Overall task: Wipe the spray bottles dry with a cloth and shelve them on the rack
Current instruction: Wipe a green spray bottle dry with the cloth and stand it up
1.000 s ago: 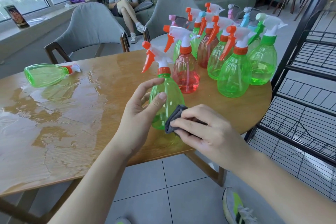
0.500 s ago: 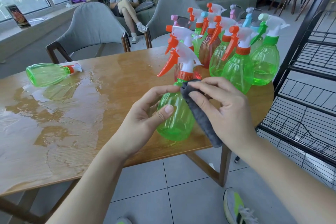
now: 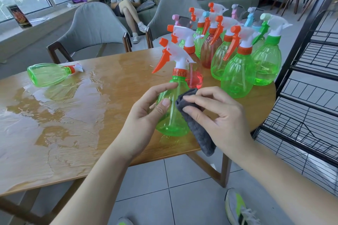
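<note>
My left hand (image 3: 144, 115) grips a green spray bottle (image 3: 172, 115) with an orange trigger, held upright near the table's front edge. My right hand (image 3: 217, 118) presses a dark grey cloth (image 3: 197, 128) against the bottle's right side; the cloth's tail hangs below the table edge. Several more spray bottles (image 3: 237, 71), green and red with orange, blue, pink and green triggers, stand clustered at the table's far right. Another green bottle (image 3: 48, 74) lies on its side at the far left. The black wire rack (image 3: 309, 97) stands to the right of the table.
The wooden table (image 3: 82, 133) has a wide puddle of water across its left half. Two grey chairs (image 3: 95, 25) stand behind it, and a person sits on a sofa beyond. My shoe (image 3: 237, 208) is on the tiled floor below.
The bottle has been lifted off the table and brought nearer to me. My right hand slid the cloth up to the neck, then back down to the bottle's body.
</note>
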A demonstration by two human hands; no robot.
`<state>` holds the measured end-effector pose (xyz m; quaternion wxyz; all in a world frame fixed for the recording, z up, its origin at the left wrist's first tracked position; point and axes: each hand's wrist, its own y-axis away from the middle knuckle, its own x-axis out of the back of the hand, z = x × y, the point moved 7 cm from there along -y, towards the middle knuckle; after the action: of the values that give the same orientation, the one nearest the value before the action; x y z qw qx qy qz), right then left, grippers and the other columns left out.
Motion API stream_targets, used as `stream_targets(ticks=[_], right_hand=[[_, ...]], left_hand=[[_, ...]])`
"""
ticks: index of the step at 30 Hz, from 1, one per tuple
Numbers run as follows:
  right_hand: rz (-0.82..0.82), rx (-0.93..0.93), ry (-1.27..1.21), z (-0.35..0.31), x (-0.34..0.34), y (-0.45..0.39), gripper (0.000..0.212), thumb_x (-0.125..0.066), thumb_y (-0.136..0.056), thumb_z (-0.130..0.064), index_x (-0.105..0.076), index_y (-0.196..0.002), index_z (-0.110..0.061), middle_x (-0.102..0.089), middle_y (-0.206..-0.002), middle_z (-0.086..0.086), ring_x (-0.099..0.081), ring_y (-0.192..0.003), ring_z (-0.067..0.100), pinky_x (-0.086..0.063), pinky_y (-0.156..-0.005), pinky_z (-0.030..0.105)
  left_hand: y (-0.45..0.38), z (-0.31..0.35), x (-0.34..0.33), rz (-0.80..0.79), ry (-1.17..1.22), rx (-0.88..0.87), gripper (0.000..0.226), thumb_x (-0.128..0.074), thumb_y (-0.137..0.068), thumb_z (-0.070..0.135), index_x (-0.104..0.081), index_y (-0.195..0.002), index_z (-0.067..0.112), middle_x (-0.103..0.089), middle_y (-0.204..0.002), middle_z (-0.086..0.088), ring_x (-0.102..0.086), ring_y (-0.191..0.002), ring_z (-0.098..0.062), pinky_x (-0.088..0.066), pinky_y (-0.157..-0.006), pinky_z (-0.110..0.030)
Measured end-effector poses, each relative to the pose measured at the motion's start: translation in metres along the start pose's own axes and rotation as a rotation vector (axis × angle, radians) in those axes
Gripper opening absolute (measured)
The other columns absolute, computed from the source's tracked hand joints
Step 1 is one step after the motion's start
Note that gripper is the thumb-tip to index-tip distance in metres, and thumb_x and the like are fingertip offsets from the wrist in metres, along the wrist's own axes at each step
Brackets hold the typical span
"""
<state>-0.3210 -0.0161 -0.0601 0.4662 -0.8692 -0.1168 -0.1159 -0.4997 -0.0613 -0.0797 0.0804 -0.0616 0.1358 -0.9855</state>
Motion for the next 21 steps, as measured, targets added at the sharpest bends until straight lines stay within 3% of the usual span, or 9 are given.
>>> stream_targets(ticks=[2, 5, 8, 11, 13, 18, 21], right_hand=[[-0.049, 0.043, -0.016, -0.003, -0.005, 0.006, 0.021, -0.080, -0.088, -0.016, -0.082, -0.108, -0.009, -0.069, -0.101, 0.002, -0.066, -0.096, 0.010, -0.050, -0.089, 0.020], [-0.134, 0.164, 0.028, -0.011, -0.015, 0.016, 0.020, -0.083, -0.089, -0.013, -0.082, -0.108, -0.008, -0.069, -0.099, 0.005, -0.065, -0.089, 0.019, -0.051, -0.084, 0.024], [-0.118, 0.204, 0.052, -0.011, -0.016, 0.019, 0.019, -0.083, -0.090, -0.012, -0.082, -0.108, -0.007, -0.069, -0.098, 0.007, -0.063, -0.087, 0.019, -0.051, -0.084, 0.023], [-0.073, 0.114, 0.018, -0.001, -0.010, 0.020, 0.020, -0.083, -0.086, -0.014, -0.083, -0.105, -0.008, -0.071, -0.100, 0.006, -0.068, -0.092, 0.014, -0.054, -0.084, 0.025], [-0.058, 0.045, -0.025, 0.005, -0.008, 0.020, 0.020, -0.083, -0.084, -0.016, -0.083, -0.103, -0.009, -0.072, -0.100, 0.004, -0.068, -0.092, 0.010, -0.054, -0.082, 0.027], [0.003, -0.039, -0.069, 0.003, -0.007, 0.009, 0.020, -0.083, -0.084, -0.017, -0.083, -0.104, -0.012, -0.069, -0.098, -0.002, -0.066, -0.093, 0.003, -0.047, -0.085, 0.015], [0.075, -0.111, -0.078, 0.005, 0.004, -0.006, 0.021, -0.080, -0.087, -0.019, -0.080, -0.108, -0.017, -0.069, -0.102, -0.008, -0.065, -0.093, 0.001, -0.046, -0.087, 0.013]], left_hand=[[-0.001, -0.001, 0.002, 0.040, 0.005, 0.008, 0.031, -0.060, -0.102, 0.035, -0.068, -0.132, 0.039, -0.068, -0.128, 0.010, -0.061, -0.123, -0.031, -0.044, -0.111, -0.058], [-0.003, -0.001, 0.004, 0.082, -0.005, 0.006, 0.033, -0.062, -0.100, 0.043, -0.066, -0.132, 0.042, -0.066, -0.122, 0.006, -0.058, -0.127, -0.035, -0.044, -0.110, -0.062], [-0.004, -0.001, 0.005, 0.100, -0.005, 0.027, 0.033, -0.062, -0.098, 0.045, -0.067, -0.131, 0.045, -0.067, -0.118, 0.003, -0.059, -0.124, -0.037, -0.047, -0.106, -0.055], [-0.004, -0.003, 0.008, 0.111, 0.047, 0.066, 0.041, -0.068, -0.094, 0.051, -0.066, -0.134, 0.042, -0.064, -0.111, -0.025, -0.060, -0.110, -0.047, -0.040, -0.110, -0.074], [-0.002, -0.005, 0.011, 0.109, 0.066, 0.086, 0.050, -0.069, -0.089, 0.055, -0.064, -0.137, 0.041, -0.060, -0.123, -0.037, -0.058, -0.120, -0.057, -0.035, -0.112, -0.078], [-0.001, -0.007, 0.006, -0.021, 0.047, 0.040, 0.042, -0.067, -0.096, 0.042, -0.066, -0.137, 0.034, -0.064, -0.144, -0.014, -0.052, -0.140, -0.046, -0.033, -0.118, -0.073], [0.001, -0.004, 0.002, -0.086, 0.016, 0.016, 0.033, -0.067, -0.100, 0.033, -0.069, -0.134, 0.033, -0.065, -0.145, -0.006, -0.058, -0.137, -0.036, -0.043, -0.116, -0.063]])
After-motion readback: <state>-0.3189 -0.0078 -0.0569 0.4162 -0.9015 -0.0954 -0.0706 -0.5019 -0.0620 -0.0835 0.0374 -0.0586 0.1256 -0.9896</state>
